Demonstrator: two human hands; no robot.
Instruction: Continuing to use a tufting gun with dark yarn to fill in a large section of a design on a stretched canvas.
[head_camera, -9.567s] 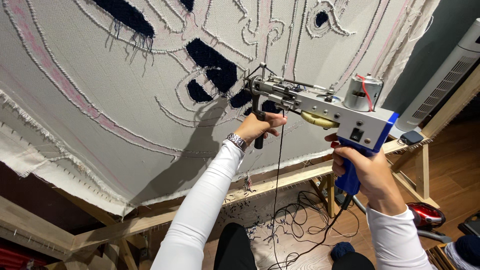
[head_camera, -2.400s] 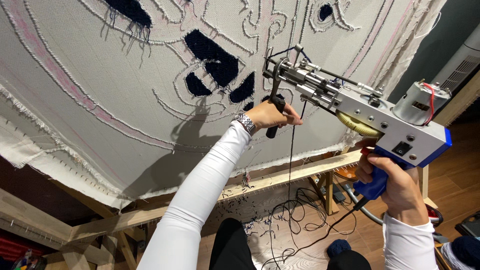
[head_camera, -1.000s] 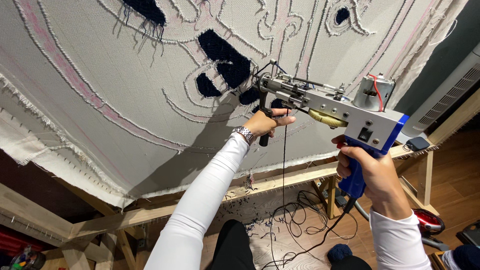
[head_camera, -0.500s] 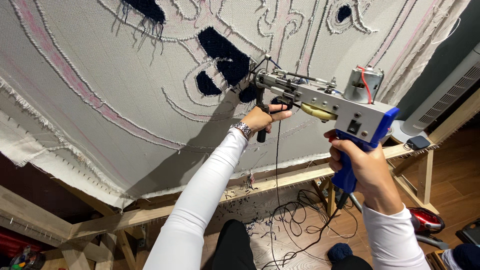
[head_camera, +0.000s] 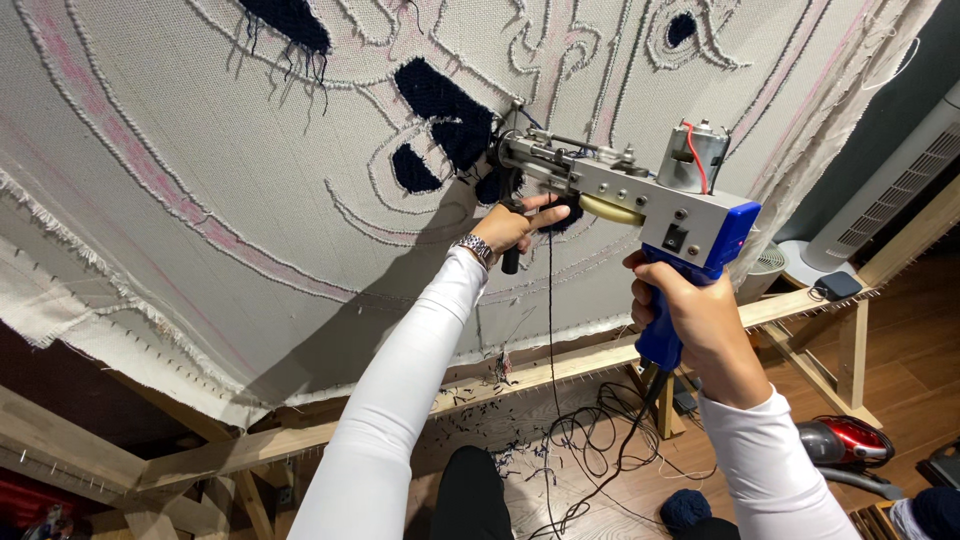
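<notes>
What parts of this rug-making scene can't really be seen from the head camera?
- Tufting gun needle tip: hidden where it meets the cloth, behind the gun's front end.
- Left hand palm and front handle: fingers cover most of it.
- Blue grip: largely wrapped by the right hand.
- Red vacuum cleaner: partly behind the sleeve.
- Yarn ball: cut by the bottom edge.

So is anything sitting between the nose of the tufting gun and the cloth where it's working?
Nothing visible. The tufting gun has its nose against the cloth beside the dark tufted patch. The left hand grips the front handle below, the right hand the blue grip, and the yarn hangs down behind the nose.
</notes>
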